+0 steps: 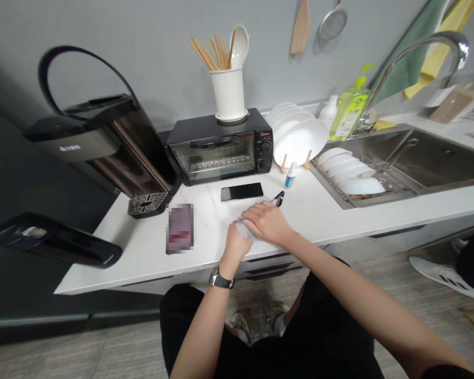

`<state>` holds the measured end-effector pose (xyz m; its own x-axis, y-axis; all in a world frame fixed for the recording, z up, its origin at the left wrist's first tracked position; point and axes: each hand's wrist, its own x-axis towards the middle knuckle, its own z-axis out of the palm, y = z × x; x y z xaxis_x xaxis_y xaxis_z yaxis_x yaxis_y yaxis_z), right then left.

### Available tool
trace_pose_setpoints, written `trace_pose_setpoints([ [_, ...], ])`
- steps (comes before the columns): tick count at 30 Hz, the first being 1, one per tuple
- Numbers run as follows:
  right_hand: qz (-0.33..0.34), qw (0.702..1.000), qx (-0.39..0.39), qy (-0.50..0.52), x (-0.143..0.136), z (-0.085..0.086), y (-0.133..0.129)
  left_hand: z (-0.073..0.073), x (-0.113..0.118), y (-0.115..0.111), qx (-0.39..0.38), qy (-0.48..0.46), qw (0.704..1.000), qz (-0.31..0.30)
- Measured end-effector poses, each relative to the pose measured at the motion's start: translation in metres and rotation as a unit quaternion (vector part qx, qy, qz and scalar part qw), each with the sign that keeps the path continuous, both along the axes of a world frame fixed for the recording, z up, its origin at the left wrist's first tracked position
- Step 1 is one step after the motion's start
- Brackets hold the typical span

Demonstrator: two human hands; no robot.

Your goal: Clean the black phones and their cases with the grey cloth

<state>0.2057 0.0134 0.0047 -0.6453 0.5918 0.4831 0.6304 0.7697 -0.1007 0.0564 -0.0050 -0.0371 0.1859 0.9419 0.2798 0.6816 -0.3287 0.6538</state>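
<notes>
My left hand (pixel 237 243), with a watch (pixel 220 279) on the wrist, is closed at the counter's front edge on a crumpled pale cloth or tissue (pixel 245 229). Over the same cloth lies my right hand (pixel 266 221), its fingers bent round it and touching the left hand. Just beyond the right hand juts a slim black object (pixel 278 198), partly hidden, so its kind is unclear. A black phone (pixel 242 192) lies flat behind the hands. To its right stands a small white-capped spray bottle (pixel 290 176). A blurred-out purple-grey rectangular item (pixel 180 229) rests to the left.
A toaster oven (pixel 221 152) carries a white utensil holder (pixel 229 95). Left of it are a tall black drink machine (pixel 114 152) and a dark cylinder-like appliance (pixel 59 242). Racked plates (pixel 302 139) and a sink (pixel 430 158) with bowls are on the right. Another person's shoe (pixel 444 276) shows.
</notes>
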Motion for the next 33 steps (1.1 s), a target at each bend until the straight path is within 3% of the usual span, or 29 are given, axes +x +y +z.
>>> trace_pose_setpoints([
  [6, -0.17, 0.985, -0.01, 0.002, 0.062, 0.005, 0.055, 0.011, 0.003, -0.003, 0.01, -0.059, 0.998, -0.014],
  [10, -0.156, 0.988, -0.003, 0.019, 0.043, 0.006, 0.043, 0.01, 0.004, -0.001, 0.009, -0.038, 0.999, -0.002],
  [14, -0.033, 0.998, -0.003, 0.045, -0.008, 0.0, 0.0, 0.003, 0.001, 0.001, 0.006, 0.009, 1.0, 0.013],
  [17, 0.008, 1.0, -0.004, 0.03, -0.016, -0.002, -0.008, 0.001, -0.002, 0.0, 0.0, 0.01, 1.0, 0.01],
  [23, -0.166, 0.986, -0.027, 0.016, 0.044, 0.007, 0.051, 0.011, 0.003, -0.003, 0.002, -0.029, 1.0, -0.001],
  [26, -0.182, 0.983, -0.02, 0.025, 0.049, 0.009, 0.058, 0.014, 0.006, -0.002, -0.001, -0.037, 0.999, 0.004],
  [29, -0.127, 0.991, -0.02, 0.031, 0.022, 0.006, 0.033, 0.01, 0.005, 0.0, 0.0, -0.017, 1.0, 0.01],
  [33, 0.007, 0.998, -0.012, 0.058, -0.015, 0.001, -0.008, 0.004, 0.0, 0.001, -0.004, 0.015, 1.0, 0.007],
])
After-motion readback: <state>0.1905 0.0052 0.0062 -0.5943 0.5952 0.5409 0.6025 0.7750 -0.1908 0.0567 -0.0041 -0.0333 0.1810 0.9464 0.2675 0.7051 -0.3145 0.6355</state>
